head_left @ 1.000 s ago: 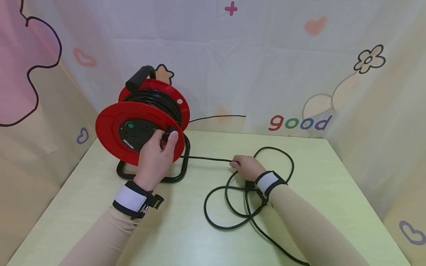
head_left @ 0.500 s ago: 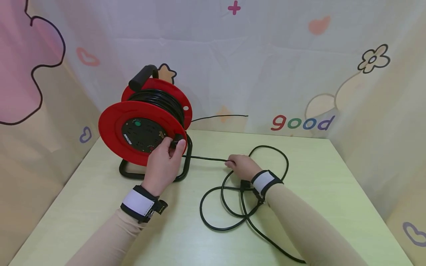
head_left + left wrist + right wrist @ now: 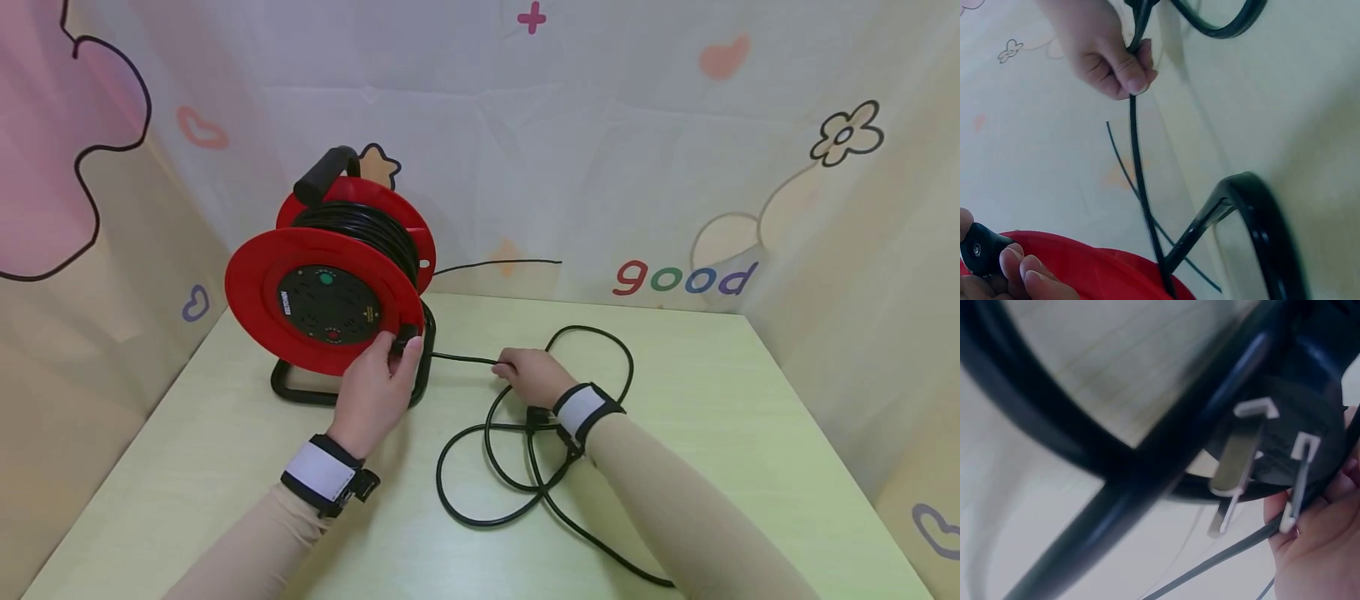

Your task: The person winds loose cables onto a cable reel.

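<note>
A red cable reel (image 3: 255, 312) with black cable wound on its drum stands at the left on a black tube frame (image 3: 303, 397). My left hand (image 3: 372, 396) pinches the black crank knob (image 3: 984, 249) at the lower right of the reel's face. To the right, my right hand (image 3: 536, 377) grips the black cable (image 3: 467, 358) that runs taut to the reel. Loose loops of cable (image 3: 480, 524) lie below and around that hand. Close to its wrist is the black plug (image 3: 1297, 419), its metal prongs showing in the right wrist view.
The reel's black carrying handle (image 3: 326, 173) rises above the drum. A patterned curtain (image 3: 480, 167) closes off the back and sides of the pale table (image 3: 712, 400). One cable length trails toward the table's near edge.
My left hand has moved down and slightly right with the crank knob, and the reel's face has turned clockwise. My right hand has shifted left toward the reel, the loose loops moving along.
</note>
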Tool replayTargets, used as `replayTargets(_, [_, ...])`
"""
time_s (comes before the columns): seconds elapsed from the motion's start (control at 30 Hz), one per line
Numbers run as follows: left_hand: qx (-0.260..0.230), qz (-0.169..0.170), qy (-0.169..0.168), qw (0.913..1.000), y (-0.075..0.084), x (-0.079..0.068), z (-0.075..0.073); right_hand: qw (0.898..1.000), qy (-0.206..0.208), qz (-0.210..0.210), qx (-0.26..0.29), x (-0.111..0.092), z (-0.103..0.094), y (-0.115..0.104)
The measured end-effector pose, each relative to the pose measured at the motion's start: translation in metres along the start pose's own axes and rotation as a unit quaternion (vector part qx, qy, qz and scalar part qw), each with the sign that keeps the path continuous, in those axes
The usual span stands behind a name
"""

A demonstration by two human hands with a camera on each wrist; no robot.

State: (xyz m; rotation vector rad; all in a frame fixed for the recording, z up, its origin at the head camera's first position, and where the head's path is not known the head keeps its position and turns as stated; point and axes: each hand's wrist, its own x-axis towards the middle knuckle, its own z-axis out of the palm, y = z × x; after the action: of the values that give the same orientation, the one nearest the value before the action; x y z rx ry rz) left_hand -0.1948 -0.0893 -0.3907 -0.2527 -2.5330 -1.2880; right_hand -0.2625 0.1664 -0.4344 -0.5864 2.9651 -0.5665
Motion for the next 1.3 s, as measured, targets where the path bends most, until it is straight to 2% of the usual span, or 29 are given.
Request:
replayTargets(0.3, [-0.002,-0.004,-0.010,0.9999,-0.008,-0.003,0.003,1.000,0.004,-0.005,0.001,0.004,0.004,-0.008])
replayTargets(0.53, [-0.013,-0.006,-0.004,0.9999,-0.008,-0.002,0.003,1.000,0.011,0.000,0.007,0.001,0.005,0.000])
replayTargets(0.67, [-0.018,-0.009,-0.008,0.9998,-0.007,-0.002,0.002,0.999,0.021,0.005,0.042,-0.009,-0.007,0.006])
replayTargets(0.83, [-0.019,-0.010,-0.013,0.9997,-0.007,-0.002,0.004,0.994,0.041,0.001,0.100,-0.035,-0.041,0.015])
replayTargets(0.93, [-0.017,-0.007,-0.013,0.9998,-0.007,-0.001,0.005,0.993,0.071,-0.015,0.094,-0.058,-0.064,0.032])
replayTargets(1.07, [-0.015,-0.007,-0.011,0.9998,-0.006,-0.001,0.005,0.991,0.114,-0.030,0.065,-0.092,-0.087,0.069])
replayTargets(1.2, [-0.012,-0.012,-0.014,0.9998,-0.007,-0.001,0.006,0.989,0.143,-0.028,0.007,-0.122,-0.097,0.111])
replayTargets(1.3, [-0.013,-0.016,-0.015,0.9997,-0.008,-0.001,0.005,0.988,0.145,-0.023,-0.050,-0.139,-0.096,0.138])
